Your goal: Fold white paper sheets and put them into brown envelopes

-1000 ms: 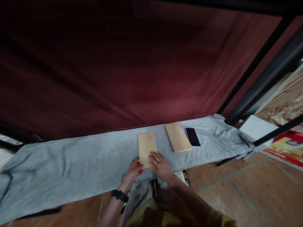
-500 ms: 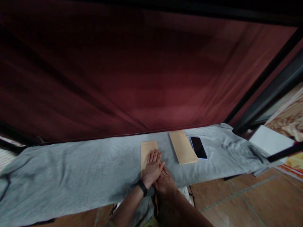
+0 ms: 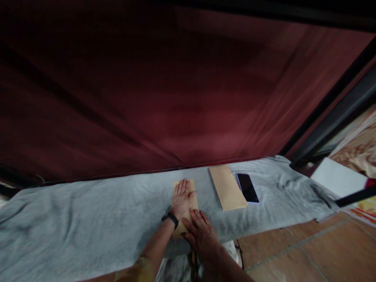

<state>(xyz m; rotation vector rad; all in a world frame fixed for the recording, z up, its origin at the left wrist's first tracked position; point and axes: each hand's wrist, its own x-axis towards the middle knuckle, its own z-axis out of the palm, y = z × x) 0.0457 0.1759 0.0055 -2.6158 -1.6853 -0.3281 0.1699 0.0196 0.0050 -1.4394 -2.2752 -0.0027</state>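
A tan envelope [image 3: 194,200] lies on the grey cloth [image 3: 88,219]. My left hand [image 3: 181,197] rests flat on its far half with the fingers stretched out; a black band is on that wrist. My right hand [image 3: 201,231] lies flat on the envelope's near end, fingers spread and pressing down. A second tan envelope [image 3: 227,187] lies to the right, apart from both hands. A black phone [image 3: 247,187] lies face up just right of it.
A dark red curtain [image 3: 176,98] hangs behind the cloth. Black metal bars [image 3: 331,109] run along the right. White paper [image 3: 337,178] and a patterned fabric lie at the far right. Brown floor tiles [image 3: 308,250] show at the lower right.
My left hand has slid further up along the envelope, from its near end to its far half. My right hand has moved onto the near end and flattened.
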